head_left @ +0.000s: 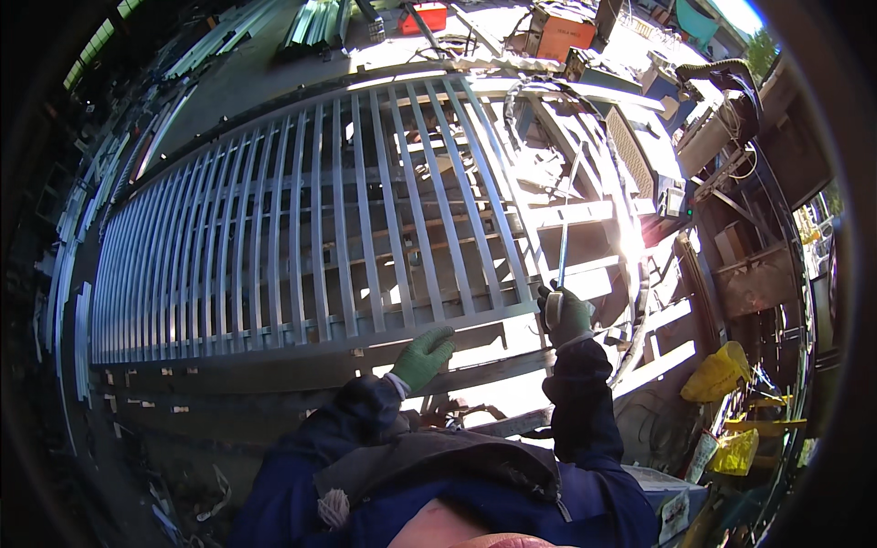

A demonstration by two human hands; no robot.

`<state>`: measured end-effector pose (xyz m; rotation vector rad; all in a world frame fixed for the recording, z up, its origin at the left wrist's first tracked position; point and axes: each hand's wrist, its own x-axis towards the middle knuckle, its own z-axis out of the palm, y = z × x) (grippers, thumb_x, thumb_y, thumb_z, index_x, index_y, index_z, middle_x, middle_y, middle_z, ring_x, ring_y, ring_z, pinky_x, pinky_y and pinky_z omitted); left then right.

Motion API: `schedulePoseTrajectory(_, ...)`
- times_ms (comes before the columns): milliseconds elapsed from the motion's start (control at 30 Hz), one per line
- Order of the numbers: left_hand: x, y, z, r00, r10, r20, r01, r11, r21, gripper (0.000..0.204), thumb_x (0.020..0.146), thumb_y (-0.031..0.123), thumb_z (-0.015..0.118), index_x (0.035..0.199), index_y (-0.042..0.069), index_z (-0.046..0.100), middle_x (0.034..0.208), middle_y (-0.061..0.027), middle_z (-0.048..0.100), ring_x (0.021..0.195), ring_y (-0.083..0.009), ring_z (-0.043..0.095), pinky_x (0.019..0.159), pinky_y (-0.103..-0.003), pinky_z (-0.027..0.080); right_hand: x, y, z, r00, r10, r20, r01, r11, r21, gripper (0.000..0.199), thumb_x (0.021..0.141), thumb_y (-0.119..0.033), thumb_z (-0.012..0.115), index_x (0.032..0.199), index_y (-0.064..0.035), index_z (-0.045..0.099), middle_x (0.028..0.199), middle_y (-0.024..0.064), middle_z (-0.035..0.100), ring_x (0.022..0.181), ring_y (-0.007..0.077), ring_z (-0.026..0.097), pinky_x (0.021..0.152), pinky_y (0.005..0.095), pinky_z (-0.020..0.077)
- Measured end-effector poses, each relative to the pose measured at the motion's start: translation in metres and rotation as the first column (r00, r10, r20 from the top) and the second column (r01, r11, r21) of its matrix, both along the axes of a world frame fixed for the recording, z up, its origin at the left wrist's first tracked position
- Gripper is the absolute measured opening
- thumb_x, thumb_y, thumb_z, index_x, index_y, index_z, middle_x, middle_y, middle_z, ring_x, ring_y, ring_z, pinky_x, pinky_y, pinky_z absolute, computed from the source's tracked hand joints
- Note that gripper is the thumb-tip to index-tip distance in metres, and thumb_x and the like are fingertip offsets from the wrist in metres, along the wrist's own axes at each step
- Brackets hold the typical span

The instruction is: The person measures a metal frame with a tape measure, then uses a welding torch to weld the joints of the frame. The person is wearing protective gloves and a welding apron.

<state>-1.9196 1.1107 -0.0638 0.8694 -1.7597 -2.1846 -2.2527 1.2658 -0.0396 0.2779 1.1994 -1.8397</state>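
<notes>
A long metal grille [315, 219] of parallel bars lies in front of me and stretches far to the left. My left hand [423, 360], in a green glove, rests against its near rail with the fingers stretched out and nothing visible in them. At the grille's near right corner, my right hand [570, 320], gloved too, is closed around what looks like a tape measure [554, 310]. A thin strip [563, 239] rises from it, pointing away over the sunlit bench. Glare blurs parts of the strip.
A machine with a perforated side panel [633, 151] stands at the right, beside a thick looped cable [630, 274]. Orange-red equipment [562, 35] sits at the back. Yellow bags [715, 373] hang at the lower right. Metal profiles [315, 23] are stacked at the far left.
</notes>
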Motion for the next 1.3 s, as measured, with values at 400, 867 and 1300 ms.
schedulePoseTrajectory(400,-0.024,0.015,0.037,0.997,-0.076,0.0,0.076,0.997,-0.011,0.041,0.111,0.018,0.064,0.147,0.0,0.059,0.126,-0.0107,0.072,0.116,-0.0168,0.069,0.101,-0.03,0.058,0.102,0.02,0.029,0.967,-0.06,-0.246,0.082,0.994,0.078,0.042,0.109,-0.03,0.058,0.146,-0.0098,0.059,0.113,0.0168,0.075,0.081,0.0263,0.07,0.075,0.0388,0.0565)
schedulePoseTrajectory(867,-0.011,-0.055,0.037,0.8,0.596,-0.069,-0.529,0.756,0.386,0.022,0.11,0.021,0.065,0.115,0.002,0.075,0.092,-0.0087,0.078,0.082,-0.0203,0.077,0.076,-0.035,0.065,0.204,-0.016,0.039,0.662,0.734,-0.15,-0.736,0.675,0.052,0.038,0.113,-0.02,0.056,0.141,0.0036,0.062,0.112,0.018,0.078,0.094,0.0243,0.075,0.084,0.0361,0.0601)
schedulePoseTrajectory(1300,0.311,-0.433,0.021,0.142,0.987,-0.073,-0.98,0.151,0.13,0.022,0.102,0.027,0.068,0.098,0.006,0.073,0.078,-0.0083,0.074,0.063,-0.0233,0.071,0.057,-0.038,0.058,0.172,-0.019,0.069,0.108,0.991,0.084,-0.979,0.091,0.184,0.036,0.112,-0.019,0.06,0.14,0.0031,0.065,0.107,0.0117,0.08,0.085,0.0163,0.075,0.077,0.0278,0.0585)
